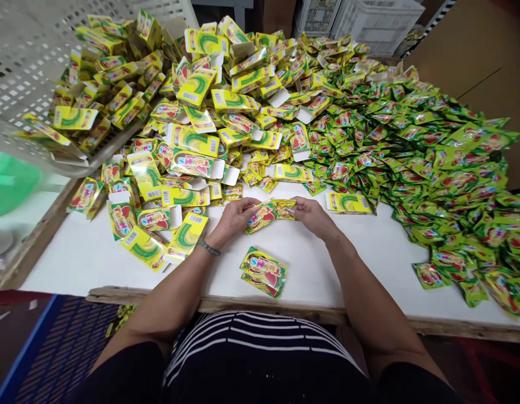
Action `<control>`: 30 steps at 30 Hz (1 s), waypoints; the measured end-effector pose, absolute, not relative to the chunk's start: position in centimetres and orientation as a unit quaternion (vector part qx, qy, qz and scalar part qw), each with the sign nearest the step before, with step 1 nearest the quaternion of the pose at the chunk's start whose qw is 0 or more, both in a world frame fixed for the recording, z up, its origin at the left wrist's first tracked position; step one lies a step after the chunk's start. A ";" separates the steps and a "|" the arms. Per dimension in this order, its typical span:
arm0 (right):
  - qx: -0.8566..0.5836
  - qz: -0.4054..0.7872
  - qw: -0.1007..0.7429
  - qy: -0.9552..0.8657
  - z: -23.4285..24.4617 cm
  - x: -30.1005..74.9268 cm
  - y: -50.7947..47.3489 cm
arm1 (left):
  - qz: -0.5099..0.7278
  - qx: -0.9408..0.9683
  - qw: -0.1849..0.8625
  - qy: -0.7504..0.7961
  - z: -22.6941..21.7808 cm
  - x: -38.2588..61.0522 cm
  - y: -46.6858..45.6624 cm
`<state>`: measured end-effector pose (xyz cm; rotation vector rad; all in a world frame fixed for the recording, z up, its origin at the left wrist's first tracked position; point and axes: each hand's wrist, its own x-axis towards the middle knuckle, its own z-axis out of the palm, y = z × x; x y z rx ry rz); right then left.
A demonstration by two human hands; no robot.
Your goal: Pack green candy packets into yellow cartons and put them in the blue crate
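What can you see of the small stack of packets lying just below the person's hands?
The stack of foil packets is a loose pile of a few glossy, flat sachets, green and yellow with red fruit art and printed lettering on top. Their edges sit offset. It lies flat on the white table, touched by nothing else; the left hand and right hand are apart from it, holding other packets above it.

This is a packing workshop. A white surface (74,264) is carrying heaps of green foil sachets (432,168), white plastic crates (361,22) standing behind.
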<state>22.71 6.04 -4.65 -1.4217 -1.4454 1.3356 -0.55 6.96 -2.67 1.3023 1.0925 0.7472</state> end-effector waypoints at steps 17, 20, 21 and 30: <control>-0.727 0.048 0.177 -0.661 -5.2 26.0 8.6 | 0.315 0.496 0.616 0.524 -3.2 0.3 7.4; -0.705 0.033 0.098 -0.702 -5.3 25.5 8.0 | 0.322 0.486 0.618 0.528 -3.6 0.2 7.5; -0.692 0.023 0.086 -0.717 -5.1 25.3 7.6 | 0.324 0.484 0.618 0.528 -3.6 0.2 7.5; -0.588 -0.051 0.069 -0.805 -4.3 24.0 5.3 | 0.337 0.487 0.609 0.528 -3.0 -0.1 7.2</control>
